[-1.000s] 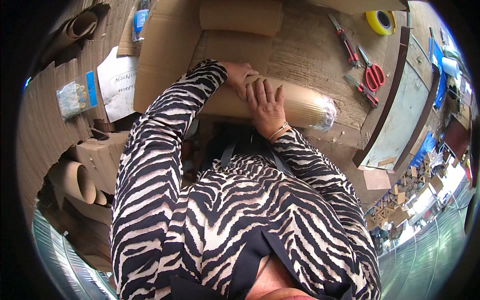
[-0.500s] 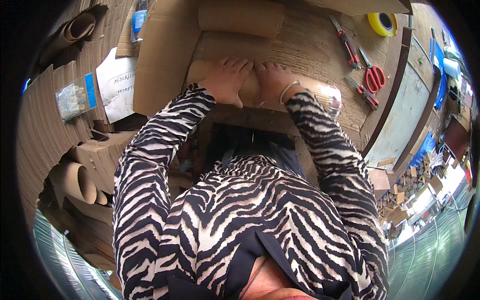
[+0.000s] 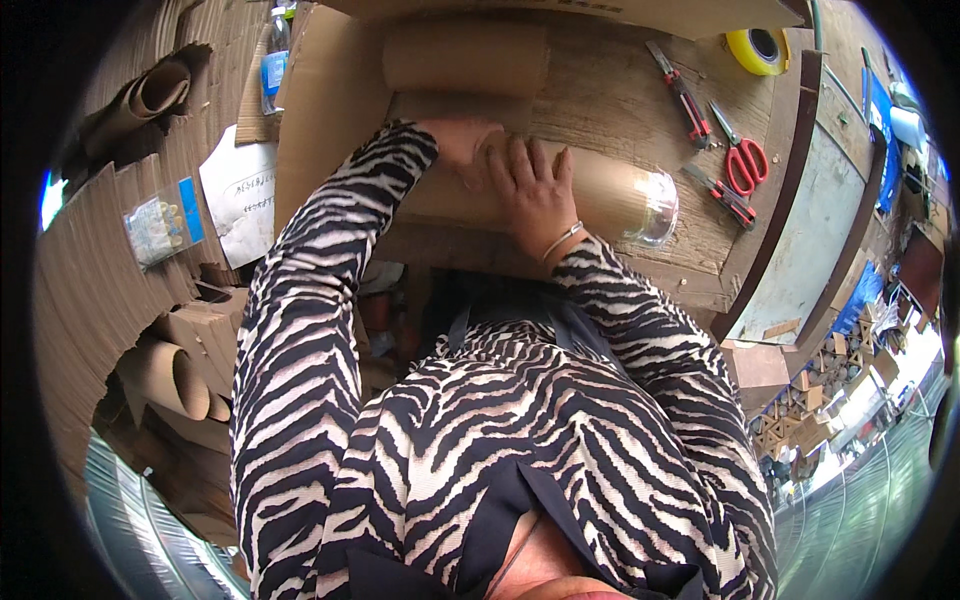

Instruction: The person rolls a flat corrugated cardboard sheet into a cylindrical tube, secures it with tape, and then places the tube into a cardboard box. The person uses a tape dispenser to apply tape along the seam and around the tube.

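Observation:
A brown cardboard roll (image 3: 605, 195) lies crosswise on the wooden table in front of me. A clear, shiny end (image 3: 660, 208) shows at its right; I cannot make out what it belongs to. My right hand (image 3: 540, 190) rests on top of the roll, fingers stretched and slightly spread. Beside it, my left hand (image 3: 462, 148) touches the roll's upper side farther left. Its fingers are blurred and partly hidden, so their hold is unclear. Corrugated cardboard (image 3: 330, 110) stretches under and left of the roll, and a second cardboard roll (image 3: 465, 58) lies beyond.
Two red-handled utility knives (image 3: 690, 105) (image 3: 725, 197) and red scissors (image 3: 745, 165) lie on the wooden table (image 3: 610, 100) at right. Yellow-cored clear tape (image 3: 757, 52) sits far right. Stacked cardboard (image 3: 90, 270), a plastic bag (image 3: 158, 228) and a handwritten sheet (image 3: 240, 195) are at left.
Both hands lay flat side by side on the roll. The left hand has turned, its fingers now bunched near the right hand; the right hand's fingers now point away from me.

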A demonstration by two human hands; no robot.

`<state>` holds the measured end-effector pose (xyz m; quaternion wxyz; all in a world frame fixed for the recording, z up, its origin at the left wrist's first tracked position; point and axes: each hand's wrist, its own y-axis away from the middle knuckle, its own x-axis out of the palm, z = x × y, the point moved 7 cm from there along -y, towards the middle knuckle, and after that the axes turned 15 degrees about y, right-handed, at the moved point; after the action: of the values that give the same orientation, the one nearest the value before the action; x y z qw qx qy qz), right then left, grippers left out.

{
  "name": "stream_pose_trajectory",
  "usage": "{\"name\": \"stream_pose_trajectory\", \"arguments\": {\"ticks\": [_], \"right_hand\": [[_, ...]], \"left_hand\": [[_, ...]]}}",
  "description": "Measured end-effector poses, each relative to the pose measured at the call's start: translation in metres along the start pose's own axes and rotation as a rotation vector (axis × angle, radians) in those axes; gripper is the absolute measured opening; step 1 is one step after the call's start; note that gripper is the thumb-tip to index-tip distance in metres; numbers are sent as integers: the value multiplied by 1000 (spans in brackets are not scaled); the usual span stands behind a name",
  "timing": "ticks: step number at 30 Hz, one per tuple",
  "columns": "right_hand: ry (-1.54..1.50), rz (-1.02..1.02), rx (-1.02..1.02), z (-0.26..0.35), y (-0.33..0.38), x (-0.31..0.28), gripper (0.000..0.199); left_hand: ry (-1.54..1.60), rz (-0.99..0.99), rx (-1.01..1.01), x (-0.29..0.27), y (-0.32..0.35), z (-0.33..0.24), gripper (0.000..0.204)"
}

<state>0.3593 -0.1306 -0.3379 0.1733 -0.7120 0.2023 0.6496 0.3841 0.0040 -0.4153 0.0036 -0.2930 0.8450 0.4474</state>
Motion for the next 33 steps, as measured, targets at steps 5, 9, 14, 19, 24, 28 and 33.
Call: {"name": "stream_pose_trajectory", "arguments": {"ticks": [5,9,14,19,24,28,33], "right_hand": [[-107,377,-63,-22,-37,-1,71],[-332,776,-124,-54,-76,27,94],[-391,735,-104,-87,-82,59,93],[-312,-72,502,-216,18,0,89],[-1679,256,1039,-223,90,85,66],[-1724,265,1025,-219,111,85,59],[-1745,315,1104,-205,183,89,61]], "left_hand": [[25,-109,-46,-31,17,0,115],[-167,-390,3,-26,51,-44,114],[-168,-253,-69,-39,32,-57,118],[-48,-133,-125,-61,13,-35,116],[22,-66,-68,-69,-2,-30,117],[4,-92,-110,-54,5,-39,117],[106,-78,-14,21,0,-48,112]]}}
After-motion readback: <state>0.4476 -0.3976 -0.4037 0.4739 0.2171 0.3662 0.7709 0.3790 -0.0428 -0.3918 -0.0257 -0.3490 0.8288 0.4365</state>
